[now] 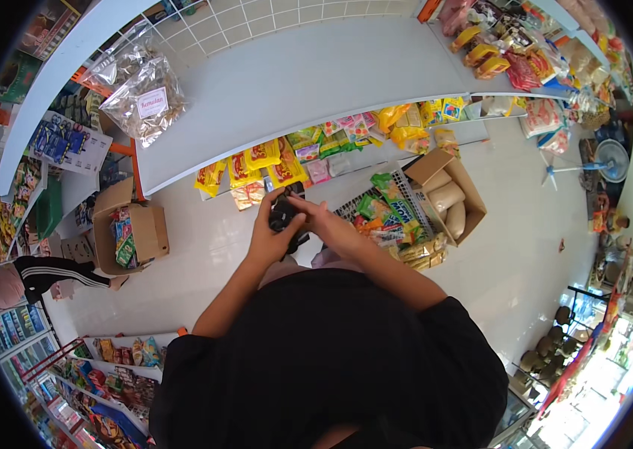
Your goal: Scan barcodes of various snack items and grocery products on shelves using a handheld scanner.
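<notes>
In front of my body, my left hand (269, 231) is closed around a small black object (283, 215), whose kind I cannot tell. My right hand (325, 221) reaches to its right side, fingers extended over its top; whether it grips the object is unclear. Beyond both hands, yellow snack packets (263, 157) lie on a lower shelf. A grey plastic basket (413, 201) holding green and orange packets (386, 205) stands to the right of my right hand.
A wide grey shelf (305, 73) spans the front, with clear bags of dry goods (145, 95) at its left. An open cardboard box (471, 196) holds tan packages at right; another box (151, 233) stands left. A person (41, 275) is at far left. A pedestal fan (611, 161) stands far right.
</notes>
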The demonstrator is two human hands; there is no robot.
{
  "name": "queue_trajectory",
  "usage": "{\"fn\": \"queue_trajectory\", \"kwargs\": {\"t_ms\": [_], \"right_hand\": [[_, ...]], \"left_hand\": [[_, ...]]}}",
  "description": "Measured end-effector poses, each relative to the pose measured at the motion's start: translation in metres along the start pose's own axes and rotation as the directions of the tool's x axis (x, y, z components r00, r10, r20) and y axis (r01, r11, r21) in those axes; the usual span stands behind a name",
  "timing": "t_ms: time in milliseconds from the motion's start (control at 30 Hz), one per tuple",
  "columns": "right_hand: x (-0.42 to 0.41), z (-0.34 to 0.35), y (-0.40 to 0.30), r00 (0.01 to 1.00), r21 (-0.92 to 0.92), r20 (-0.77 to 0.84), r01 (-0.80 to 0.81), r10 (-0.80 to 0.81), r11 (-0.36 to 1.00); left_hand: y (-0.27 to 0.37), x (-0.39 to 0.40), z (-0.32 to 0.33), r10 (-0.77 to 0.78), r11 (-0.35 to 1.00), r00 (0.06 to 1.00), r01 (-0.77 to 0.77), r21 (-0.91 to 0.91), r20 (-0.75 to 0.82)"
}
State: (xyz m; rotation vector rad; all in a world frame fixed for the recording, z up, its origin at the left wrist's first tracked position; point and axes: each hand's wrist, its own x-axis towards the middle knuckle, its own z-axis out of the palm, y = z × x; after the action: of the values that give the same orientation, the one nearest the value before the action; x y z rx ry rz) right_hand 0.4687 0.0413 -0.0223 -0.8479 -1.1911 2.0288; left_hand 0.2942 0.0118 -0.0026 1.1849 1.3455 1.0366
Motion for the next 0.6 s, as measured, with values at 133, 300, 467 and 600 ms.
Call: {"fn": "queue_trajectory", "kwargs": {"t_ms": [133,300,467,600], "right_hand": [[-0.028,-0.12,0.032,0.853,-0.033,-0.411,-0.365,0.32,0.93],[-0.064,-0.24,0.128,0.656,-0.321,-0.714,-0.617,0.245,0.718],[-0.111,-0.312,0.269,0.789,-0.913,-0.348,-0.407,0.506,0.007],[-0.211,-0.359,0.392,0.461,-0.636,-0.687,-0.755,0.562,-0.158]], "left_hand": [[0.017,-0.002,-0.019,-0.16,0.982,0.984,0.151,0.115,0.08],[0.019,-0.014,-0.013,-0.109,0.965,0.994,0.105,0.239,0.004],[0.043,-0.026,0.01,-0.227,0.903,0.968,0.168,0.396,0.106],[0.014,-0.026,0.002,-0.177,0.942,0.958,0.098,0.322,0.226]]}}
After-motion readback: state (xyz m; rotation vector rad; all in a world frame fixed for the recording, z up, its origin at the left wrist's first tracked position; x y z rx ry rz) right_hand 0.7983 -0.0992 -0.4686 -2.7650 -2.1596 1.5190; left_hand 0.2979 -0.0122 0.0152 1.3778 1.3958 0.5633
